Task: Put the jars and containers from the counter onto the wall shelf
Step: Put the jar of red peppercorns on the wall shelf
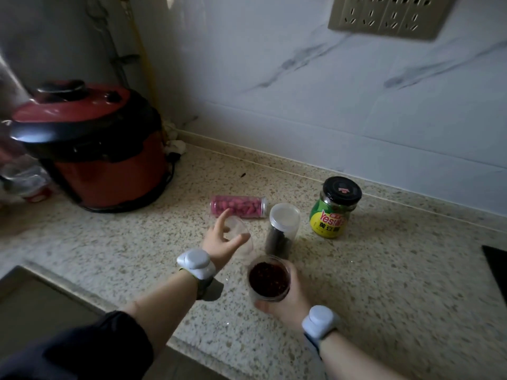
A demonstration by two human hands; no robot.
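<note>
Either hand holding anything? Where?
Right hand grips the clear round jar of dark red flakes around its side wall. Left hand spreads around a clear plastic container; grip unclear.

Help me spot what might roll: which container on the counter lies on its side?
The clear plastic tube filled with pink pieces, beyond the left hand; the black-lidded glass jar and white-lidded clear container stand upright.

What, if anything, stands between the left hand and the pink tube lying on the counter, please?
A small clear container stands at the left hand, between its spread fingers and the pink tube behind it. Nothing else visible lies on that line; the right hand holds a dark-filled jar off to the side.
</note>
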